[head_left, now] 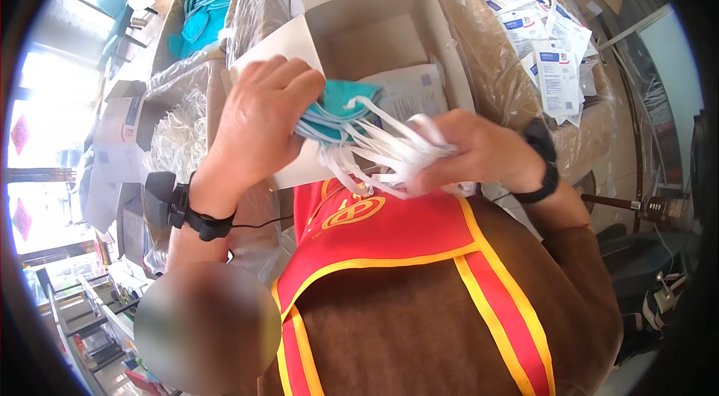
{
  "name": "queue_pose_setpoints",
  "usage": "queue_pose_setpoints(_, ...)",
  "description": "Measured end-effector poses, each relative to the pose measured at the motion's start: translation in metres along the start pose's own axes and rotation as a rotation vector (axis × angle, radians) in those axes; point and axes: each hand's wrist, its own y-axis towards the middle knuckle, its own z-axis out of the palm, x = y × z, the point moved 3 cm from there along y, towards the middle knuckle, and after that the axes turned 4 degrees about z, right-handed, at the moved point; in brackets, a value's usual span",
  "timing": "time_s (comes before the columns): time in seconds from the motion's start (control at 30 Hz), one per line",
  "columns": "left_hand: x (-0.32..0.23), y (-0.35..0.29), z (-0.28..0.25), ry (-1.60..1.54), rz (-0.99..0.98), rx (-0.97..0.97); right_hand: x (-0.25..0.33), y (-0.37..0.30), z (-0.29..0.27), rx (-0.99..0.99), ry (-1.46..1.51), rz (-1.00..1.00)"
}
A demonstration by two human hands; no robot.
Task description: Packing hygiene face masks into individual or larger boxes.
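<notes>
My left hand (264, 108) is closed on a small stack of teal fabric pieces (346, 96), gripping it at the left edge. Loose white straps (374, 145) hang from the stack towards the right. Bunched in my closed right hand (479, 153) are the ends of these straps. Both hands are above the near side of an open cardboard box (367, 18). Inside that box, a pale flat packet (416, 89) shows behind the stack. What the teal pieces are exactly, I cannot tell.
More teal pieces (201, 18) fill a plastic-lined box at the far left. Nearer, another box holds a tangle of white straps (182, 130). White printed packets (554, 59) are piled in a plastic-lined box (490, 59) on the right. A dark cable (262, 224) runs from my left wrist.
</notes>
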Motion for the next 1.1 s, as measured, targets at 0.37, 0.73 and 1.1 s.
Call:
queue_pose_setpoints(0.37, -0.030, -0.013, 0.051, -0.900, -0.084, 0.048, 0.056, 0.023, 0.041, 0.323, -0.155, -0.708)
queue_pose_setpoints(0.73, -0.041, -0.049, -0.067, -0.358, 0.220, 0.274, 0.076, -0.064, 0.012, 0.326, -0.113, -0.477)
queue_pose_setpoints(1.1, -0.004, 0.000, -0.034, 0.063, 0.059, 0.003, 0.008, 0.023, -0.042, -0.192, 0.304, -0.186)
